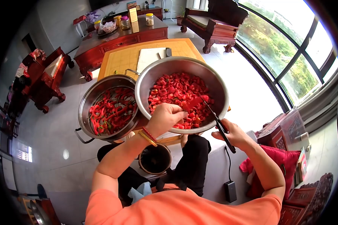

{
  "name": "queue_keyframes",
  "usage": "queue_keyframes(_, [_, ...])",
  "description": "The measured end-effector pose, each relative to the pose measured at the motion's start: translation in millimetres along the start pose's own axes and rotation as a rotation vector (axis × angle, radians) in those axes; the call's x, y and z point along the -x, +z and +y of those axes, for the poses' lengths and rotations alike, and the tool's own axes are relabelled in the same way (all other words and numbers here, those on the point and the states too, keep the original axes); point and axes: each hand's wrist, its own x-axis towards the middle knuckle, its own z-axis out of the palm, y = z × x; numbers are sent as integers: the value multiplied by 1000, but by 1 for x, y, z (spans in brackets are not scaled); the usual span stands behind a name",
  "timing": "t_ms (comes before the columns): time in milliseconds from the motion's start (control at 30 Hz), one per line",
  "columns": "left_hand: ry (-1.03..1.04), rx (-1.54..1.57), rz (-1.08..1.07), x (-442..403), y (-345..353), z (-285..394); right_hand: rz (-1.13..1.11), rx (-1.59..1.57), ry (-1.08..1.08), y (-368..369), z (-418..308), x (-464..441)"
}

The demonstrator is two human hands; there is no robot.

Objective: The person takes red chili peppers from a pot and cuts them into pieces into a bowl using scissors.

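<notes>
Over the large steel bowl (143,88), my left hand (167,118) pinches a red chili pepper (193,102) between thumb and fingertips. My right hand (232,133) is closed around black-handled scissors (221,129) at the bowl's right rim. Their blades point up and left, close to the pepper; I cannot tell whether they touch it. Many cut red pepper pieces (176,88) lie in the bowl. To its left, whole red peppers (110,112) with some green stems fill the bottom of a steel pot (83,108) with side handles.
Both vessels stand on a wooden table (118,56) with a white board (150,56) and a dark-handled knife (168,51) behind them. Between my knees is a brown bin (155,159). A black box (230,190) with a cord lies below my right arm, beside a red cushion (272,168).
</notes>
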Motion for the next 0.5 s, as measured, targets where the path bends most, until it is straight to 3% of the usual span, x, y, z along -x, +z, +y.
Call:
queue_keyframes(267, [38,-117,-17,1,14,-2,18,13,-41,7,-1,1])
queue_keyframes(367, [48,-201,-33,1,12,-5,-6,43,111,5,6,-3])
queue_keyframes(500, [98,-302,17,-2,8,-12,-29,-183,183,6,7,1])
